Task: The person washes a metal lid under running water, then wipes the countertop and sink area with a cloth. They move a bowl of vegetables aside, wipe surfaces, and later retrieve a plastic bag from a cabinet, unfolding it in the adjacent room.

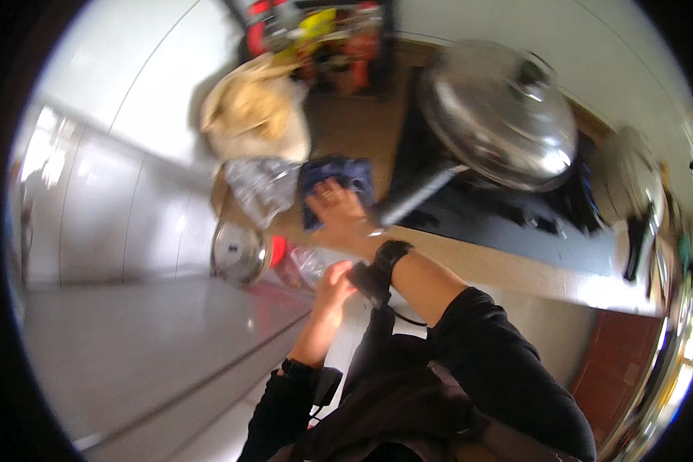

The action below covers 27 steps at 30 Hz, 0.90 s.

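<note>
My right hand (339,212) lies flat, fingers somewhat spread, on a folded dark blue cloth (355,173) on the brown countertop (352,124). A black strap and a small black box (371,283) sit on the right wrist. Below it is my left hand (330,294), its fingers partly bent close to that box; whether they touch it is unclear. Just left of the cloth lies a crumpled clear plastic bag (264,185). The long handle (421,193) of a lidded metal pan (496,115) reaches close to my right wrist.
The pan stands on a black cooktop (496,225). Another pan (623,179) is at the right. A pale bag (254,115) and a blurred rack of bottles and packets (335,46) stand at the back. A metal-lidded container (237,254) and a red-lidded jar (278,250) are at left.
</note>
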Each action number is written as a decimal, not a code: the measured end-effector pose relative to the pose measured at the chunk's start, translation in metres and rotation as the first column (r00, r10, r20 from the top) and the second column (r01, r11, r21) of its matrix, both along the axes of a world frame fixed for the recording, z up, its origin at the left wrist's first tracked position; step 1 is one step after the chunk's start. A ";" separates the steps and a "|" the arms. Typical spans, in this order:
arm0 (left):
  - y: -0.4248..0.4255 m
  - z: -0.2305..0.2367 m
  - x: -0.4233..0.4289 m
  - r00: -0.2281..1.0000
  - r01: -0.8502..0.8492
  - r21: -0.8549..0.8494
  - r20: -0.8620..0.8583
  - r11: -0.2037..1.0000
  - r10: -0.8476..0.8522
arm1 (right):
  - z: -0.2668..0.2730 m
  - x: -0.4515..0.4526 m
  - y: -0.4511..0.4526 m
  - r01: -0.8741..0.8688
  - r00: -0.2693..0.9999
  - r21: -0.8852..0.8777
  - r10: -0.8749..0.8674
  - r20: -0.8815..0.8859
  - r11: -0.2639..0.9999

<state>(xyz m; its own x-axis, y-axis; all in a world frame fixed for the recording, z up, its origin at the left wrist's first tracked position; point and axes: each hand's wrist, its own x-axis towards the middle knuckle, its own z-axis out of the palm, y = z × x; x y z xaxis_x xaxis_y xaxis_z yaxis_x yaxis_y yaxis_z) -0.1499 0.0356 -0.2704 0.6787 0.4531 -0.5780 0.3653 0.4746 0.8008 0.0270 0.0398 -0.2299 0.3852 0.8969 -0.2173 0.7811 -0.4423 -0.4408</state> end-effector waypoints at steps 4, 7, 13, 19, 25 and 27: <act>0.002 -0.006 -0.010 0.996 0.083 -0.149 0.004 0.985 -0.084 | -0.003 -0.021 -0.103 0.030 1.000 0.411 -0.030 -0.005 0.911; -0.026 -0.012 -0.012 0.973 0.162 -0.193 -0.134 0.968 -0.189 | -0.030 -0.025 -0.243 0.454 0.744 0.283 -0.185 -0.642 0.845; -0.156 -0.010 0.024 0.783 0.568 -0.190 -0.177 0.801 -0.597 | -0.030 -0.117 -0.575 0.889 -0.072 -0.386 -0.759 -0.647 0.245; -0.389 0.014 0.076 0.512 0.856 -0.040 -0.065 0.515 -0.857 | -0.003 -0.292 -0.793 0.898 -0.437 -0.387 -0.531 -0.726 -0.210; -0.610 0.022 0.085 0.154 0.986 0.077 -0.104 0.146 -0.983 | -0.009 -0.393 -0.905 0.744 -0.637 -0.432 -0.342 -0.691 -0.510; -0.650 0.013 0.091 0.026 0.986 0.166 -0.137 0.003 -0.990 | -0.017 -0.402 -0.930 0.738 -0.618 -0.399 -0.307 -0.724 -0.544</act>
